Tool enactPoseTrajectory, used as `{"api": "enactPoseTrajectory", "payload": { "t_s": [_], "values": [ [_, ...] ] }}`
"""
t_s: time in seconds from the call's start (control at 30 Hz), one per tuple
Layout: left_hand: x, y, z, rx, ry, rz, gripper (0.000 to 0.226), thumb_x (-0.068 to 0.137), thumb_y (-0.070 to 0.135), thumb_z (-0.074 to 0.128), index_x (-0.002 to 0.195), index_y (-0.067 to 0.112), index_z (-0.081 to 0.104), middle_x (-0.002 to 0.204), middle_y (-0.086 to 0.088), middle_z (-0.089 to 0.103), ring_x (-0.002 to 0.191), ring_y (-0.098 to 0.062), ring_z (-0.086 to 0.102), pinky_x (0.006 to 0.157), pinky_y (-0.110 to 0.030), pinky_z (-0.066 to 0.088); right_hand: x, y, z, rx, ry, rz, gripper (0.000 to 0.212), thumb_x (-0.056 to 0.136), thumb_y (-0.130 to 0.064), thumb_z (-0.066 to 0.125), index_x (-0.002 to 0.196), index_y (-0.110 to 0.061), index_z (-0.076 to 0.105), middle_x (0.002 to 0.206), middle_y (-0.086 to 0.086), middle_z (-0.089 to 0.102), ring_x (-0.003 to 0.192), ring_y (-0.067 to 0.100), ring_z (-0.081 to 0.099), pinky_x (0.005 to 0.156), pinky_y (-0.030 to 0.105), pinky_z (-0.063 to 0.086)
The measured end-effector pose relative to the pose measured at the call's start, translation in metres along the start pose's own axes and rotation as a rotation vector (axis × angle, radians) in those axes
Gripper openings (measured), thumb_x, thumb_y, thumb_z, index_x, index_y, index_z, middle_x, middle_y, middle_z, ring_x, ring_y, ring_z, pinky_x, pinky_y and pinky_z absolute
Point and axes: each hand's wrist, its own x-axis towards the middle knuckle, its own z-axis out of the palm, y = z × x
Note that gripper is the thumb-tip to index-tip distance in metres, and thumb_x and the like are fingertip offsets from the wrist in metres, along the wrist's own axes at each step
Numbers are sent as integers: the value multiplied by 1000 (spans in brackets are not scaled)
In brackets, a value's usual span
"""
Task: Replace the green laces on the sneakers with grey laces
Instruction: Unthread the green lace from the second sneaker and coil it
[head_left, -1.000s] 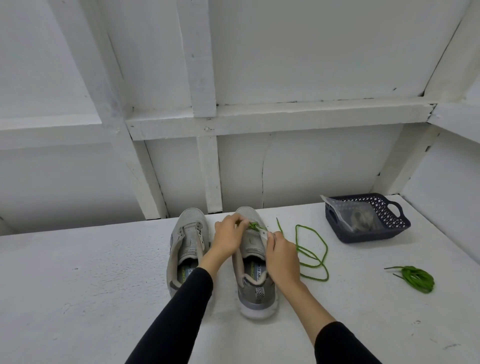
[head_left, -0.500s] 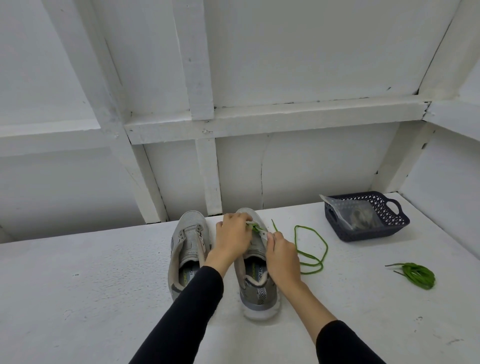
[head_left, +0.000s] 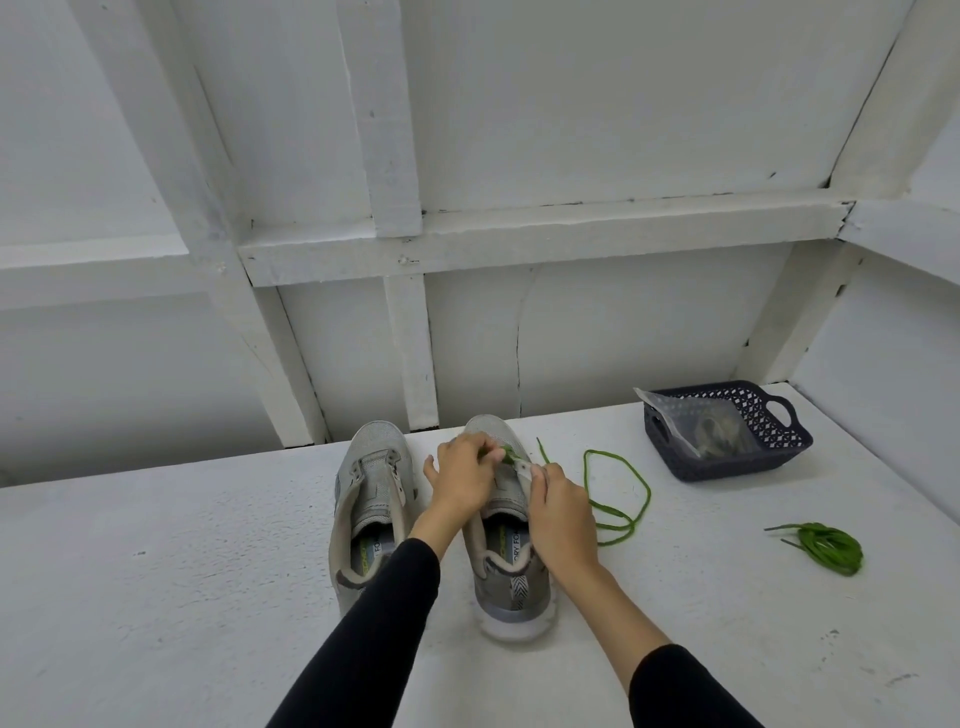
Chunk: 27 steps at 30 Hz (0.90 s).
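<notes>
Your left hand (head_left: 464, 475) pinches the green lace (head_left: 615, 496) at the toe-end eyelets of the right grey sneaker (head_left: 506, 525); its grip is closed on the lace. Your right hand (head_left: 558, 512) pinches the sneaker's eyelet edge just beside it. The lace's loose length trails in loops on the white desk (head_left: 156, 571) to the right. The left grey sneaker (head_left: 371, 499) stands alongside, unlaced. A coiled green lace (head_left: 826, 548) lies further right; a bagged pair sits in the dark basket (head_left: 727, 436)
</notes>
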Motion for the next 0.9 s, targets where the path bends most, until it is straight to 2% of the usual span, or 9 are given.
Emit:
{"api": "enactPoseTrajectory", "payload": {
  "t_s": [0.07,0.17,0.3,0.37,0.57,0.63,0.73,0.8,0.9],
  "values": [
    [-3,1,-3,-174,49,-9,16,99,26,50,84,24,56,94,10,60,99,-16,54,108,-41,22,0,0,-1,-6,3,0,34,105,-30,32,95,-8,57,68,-6,48,60,13,46,48,23,27],
    [-5,5,-15,-697,124,-75,15,103,20,43,95,12,52,101,3,66,96,-15,58,82,-19,40,-1,0,-2,-16,-3,1,34,105,-30,32,96,-8,57,73,-3,50,64,16,47,51,26,29],
    [4,5,-37,-1106,297,-103,20,106,17,33,91,13,46,85,0,69,83,-15,65,89,-31,49,-1,2,0,16,5,4,36,104,-31,33,96,-6,58,76,3,57,69,21,54,58,29,35],
    [6,4,-51,-1210,363,-127,21,106,16,32,90,15,45,79,-1,58,70,-12,57,76,-28,52,-1,3,1,25,5,11,36,104,-32,33,97,-7,58,79,6,60,71,24,57,58,31,38],
    [-4,-12,-53,-491,161,-54,9,101,28,46,106,20,46,80,1,51,71,-15,46,61,-24,37,-1,2,2,30,0,22,37,104,-33,32,99,-8,59,82,8,62,74,27,59,60,34,44],
    [-8,-13,-44,-266,48,40,20,97,37,53,114,25,54,75,4,54,72,-14,52,69,-27,43,0,1,2,27,-3,26,37,104,-33,32,100,-7,59,83,8,62,74,26,58,60,33,42],
    [-11,-6,-30,150,-34,55,26,92,48,53,109,36,67,93,2,61,108,-26,46,96,-39,31,-2,-1,0,13,-8,36,36,104,-32,32,100,-8,58,81,3,57,71,22,53,59,31,36],
    [-10,-2,-22,339,-68,24,29,92,50,51,114,38,66,113,-3,55,118,-28,35,95,-40,24,-2,-2,0,7,-3,37,35,104,-32,32,100,-8,58,81,2,56,71,21,52,59,31,35],
    [-7,0,-16,346,-30,18,27,96,48,49,106,35,69,114,-4,51,117,-28,33,88,-39,22,-2,-1,1,5,-6,38,34,104,-32,32,100,-9,58,80,1,55,71,20,50,59,31,34]
  ]
}}
